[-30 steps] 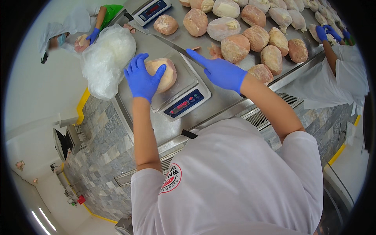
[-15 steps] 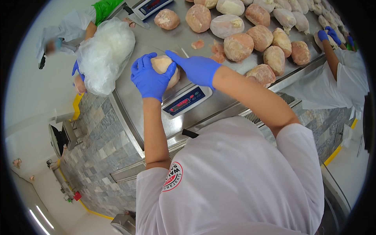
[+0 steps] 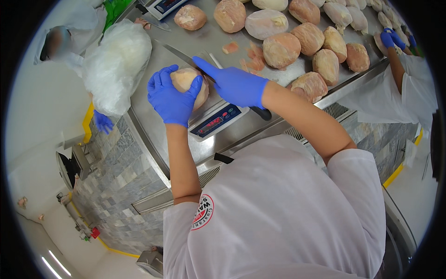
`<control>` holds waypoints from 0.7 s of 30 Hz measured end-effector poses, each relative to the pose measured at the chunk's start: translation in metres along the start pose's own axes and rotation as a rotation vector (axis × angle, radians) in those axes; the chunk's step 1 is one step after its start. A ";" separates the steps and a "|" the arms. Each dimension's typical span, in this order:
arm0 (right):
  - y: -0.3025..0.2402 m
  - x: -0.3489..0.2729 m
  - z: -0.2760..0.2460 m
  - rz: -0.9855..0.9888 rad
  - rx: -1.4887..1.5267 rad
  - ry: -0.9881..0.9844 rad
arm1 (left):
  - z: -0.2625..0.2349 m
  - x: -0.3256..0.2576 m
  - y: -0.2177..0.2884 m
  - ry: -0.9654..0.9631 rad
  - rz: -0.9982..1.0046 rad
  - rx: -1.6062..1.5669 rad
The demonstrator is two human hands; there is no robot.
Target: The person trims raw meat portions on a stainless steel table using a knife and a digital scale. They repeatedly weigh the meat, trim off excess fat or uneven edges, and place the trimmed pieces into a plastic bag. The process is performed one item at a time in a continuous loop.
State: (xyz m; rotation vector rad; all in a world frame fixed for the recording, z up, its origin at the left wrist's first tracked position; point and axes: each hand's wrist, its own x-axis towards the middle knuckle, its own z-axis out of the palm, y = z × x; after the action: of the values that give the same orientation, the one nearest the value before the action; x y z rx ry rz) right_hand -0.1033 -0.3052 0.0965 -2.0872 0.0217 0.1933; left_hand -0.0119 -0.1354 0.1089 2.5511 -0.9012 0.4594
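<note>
My left hand, in a blue glove, curls around a rounded pale-pink lump of raw poultry meat. The meat rests at the white scale, whose panel has lit red digits. My right hand, also gloved in blue, is closed on a knife, index finger stretched along the blade. The blade points to the far left, beside the top right of the lump, and the black handle end sticks out below the hand. Whether the edge touches the meat I cannot tell.
Several meat lumps cover the far right of the steel table, with flat scraps nearer. A clear plastic bag lies at the left edge. Another knife and scale are beyond. Co-workers stand left and right.
The knife in my right hand has come into clearer view, its handle now showing. The left co-worker's gloved hand, earlier beside a pinkish piece, is now lower with fingers spread. The view has shifted slightly.
</note>
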 end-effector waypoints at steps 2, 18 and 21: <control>-0.002 0.014 0.001 0.020 -0.023 0.006 | 0.000 0.001 0.001 -0.005 -0.013 0.018; 0.001 -0.065 -0.014 0.225 0.173 -0.004 | 0.007 0.025 -0.059 0.008 0.118 -0.410; -0.022 -0.067 -0.012 0.124 0.085 0.063 | 0.010 0.019 -0.047 0.047 -0.090 -0.375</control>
State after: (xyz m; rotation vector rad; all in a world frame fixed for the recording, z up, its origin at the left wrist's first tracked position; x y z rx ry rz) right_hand -0.1659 -0.3093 0.1312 -2.0081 0.1948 0.1985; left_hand 0.0346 -0.1163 0.0965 2.2180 -0.7694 0.2894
